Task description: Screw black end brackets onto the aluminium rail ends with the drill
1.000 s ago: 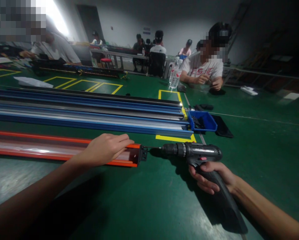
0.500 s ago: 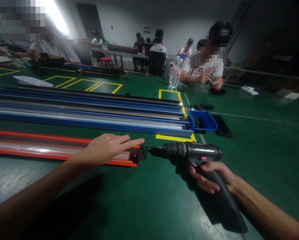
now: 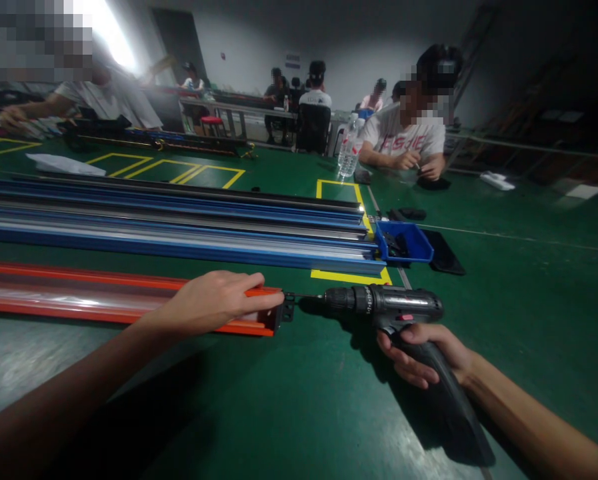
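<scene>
My right hand is closed around the grip of a black cordless drill, a finger at its trigger. The drill points left, and its long thin bit reaches a black end bracket on an orange rail. My left hand lies over this rail just short of the bracket, its fingers bent over the far edge and gripping it. The fingertips on the far side are partly hidden. Where the bit meets the bracket is too small to make out.
Long blue and black rails lie beyond the orange one. At their right end stands a blue bin of small dark parts, beside a black flat pad. Plastic bottles and a seated person are across the green table.
The left hand's outstretched finger has drawn back and bent down at the rail's end. The drill has barely moved. Across the table, a person's arm at far left has shifted.
</scene>
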Motion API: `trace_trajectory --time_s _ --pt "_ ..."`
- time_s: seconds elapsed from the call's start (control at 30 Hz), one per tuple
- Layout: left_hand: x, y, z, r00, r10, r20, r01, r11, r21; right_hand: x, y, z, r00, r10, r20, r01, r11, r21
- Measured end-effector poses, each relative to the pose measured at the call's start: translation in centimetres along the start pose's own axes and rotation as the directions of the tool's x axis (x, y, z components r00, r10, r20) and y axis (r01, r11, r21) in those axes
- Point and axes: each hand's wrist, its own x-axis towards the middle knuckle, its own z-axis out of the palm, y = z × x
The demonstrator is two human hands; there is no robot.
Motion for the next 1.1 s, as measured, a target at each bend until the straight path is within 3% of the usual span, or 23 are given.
trace_trajectory --time_s 0.4,1.1 --pt "-0.19 0.00 0.34 0.999 0.001 -0.044 -0.002 1.000 -0.018 -0.01 -0.15 -0.21 1.000 0.017 0.014 -0.017 1.000 0.024" --pt "0.08 -0.30 -0.02 0.999 -0.008 0.047 0.005 0.998 0.055 0.12 -0.14 0.00 1.000 -0.005 -0.005 0.005 1.000 0.006"
